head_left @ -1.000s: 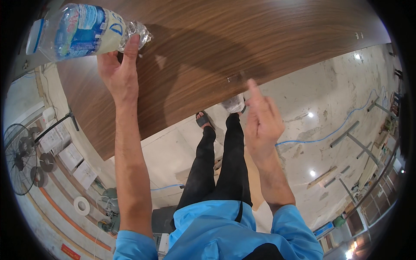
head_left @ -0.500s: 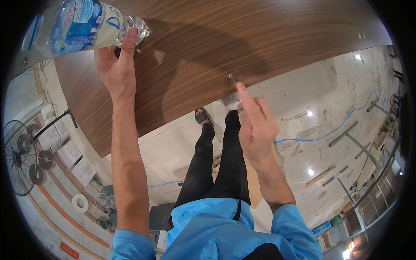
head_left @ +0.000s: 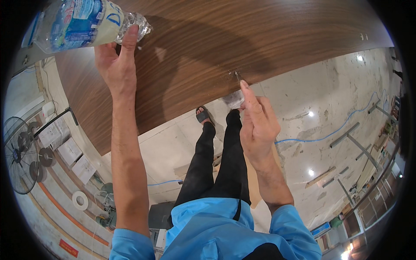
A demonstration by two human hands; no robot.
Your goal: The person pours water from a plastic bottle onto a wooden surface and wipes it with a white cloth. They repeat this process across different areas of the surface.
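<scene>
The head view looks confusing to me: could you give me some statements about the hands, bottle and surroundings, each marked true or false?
1. The left hand holds a plastic bottle. True.
2. The tabletop has brown wood grain. True.
3. The right hand lies flat. False: it is partly closed, holding a thin item too small to identify.
4. The trousers are white. False: they are black.
5. The fan is at the picture's left. True.

Bright blue shirt (head_left: 203,216) with short sleeves (head_left: 132,246), thin black strap (head_left: 239,210) dangling down the front. Skinny black pants (head_left: 197,169), dark open-toed sandal (head_left: 203,117) too.
</scene>
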